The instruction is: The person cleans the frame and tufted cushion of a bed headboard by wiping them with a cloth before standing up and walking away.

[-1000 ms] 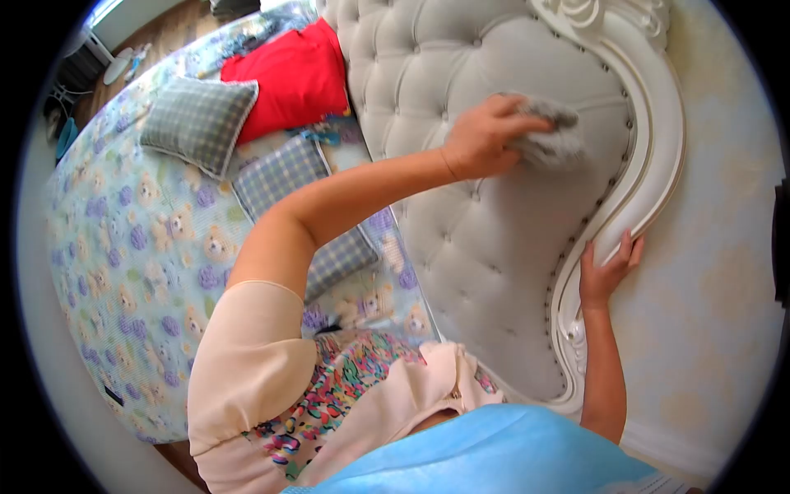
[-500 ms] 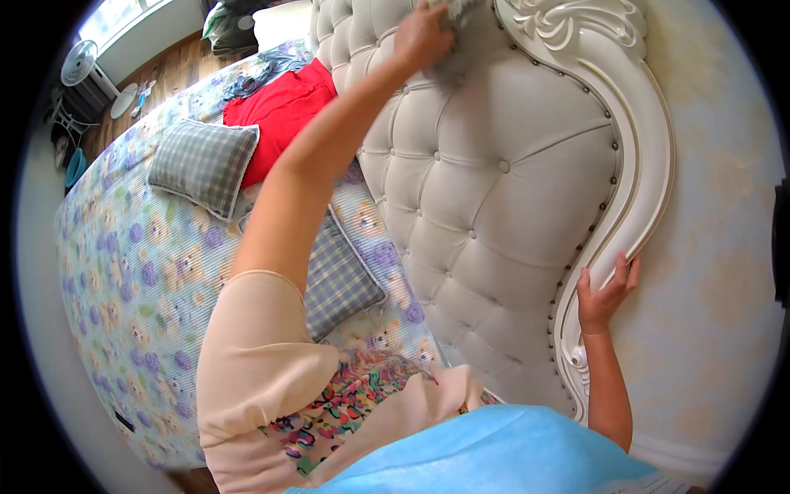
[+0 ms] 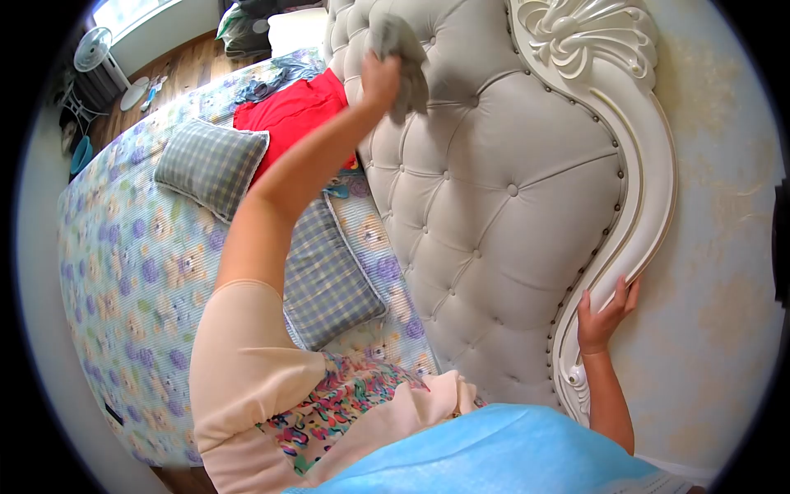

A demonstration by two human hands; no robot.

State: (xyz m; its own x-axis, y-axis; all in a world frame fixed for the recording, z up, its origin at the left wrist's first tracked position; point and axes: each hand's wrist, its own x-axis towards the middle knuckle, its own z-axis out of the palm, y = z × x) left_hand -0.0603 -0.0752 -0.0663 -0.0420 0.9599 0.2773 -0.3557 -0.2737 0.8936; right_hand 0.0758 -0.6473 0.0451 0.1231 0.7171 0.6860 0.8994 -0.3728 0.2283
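My left hand (image 3: 381, 81) is closed on a grey cloth (image 3: 401, 62), whose folds hang from my fingers in front of the upper padding. Behind it stands a headboard (image 3: 535, 148) with buttoned, tufted cream upholstery, a row of studs and a glossy white carved frame. Lower on the right, my right hand (image 3: 605, 319) grips the frame's outer edge, thumb on the front and fingers over the wall side. Whether the cloth touches the upholstery at this instant, I cannot tell.
Left of the headboard is a bed with a floral sheet (image 3: 115, 288). On it lie a checked pillow (image 3: 210, 165), another checked pillow (image 3: 333, 280) and red fabric (image 3: 296, 115). A white fan (image 3: 93, 51) stands beyond. The wall (image 3: 716, 272) is close on the right.
My left hand has moved left and slightly down with the cloth, away from the headboard's top edge. My right hand keeps its place on the frame. The view has shifted slightly.
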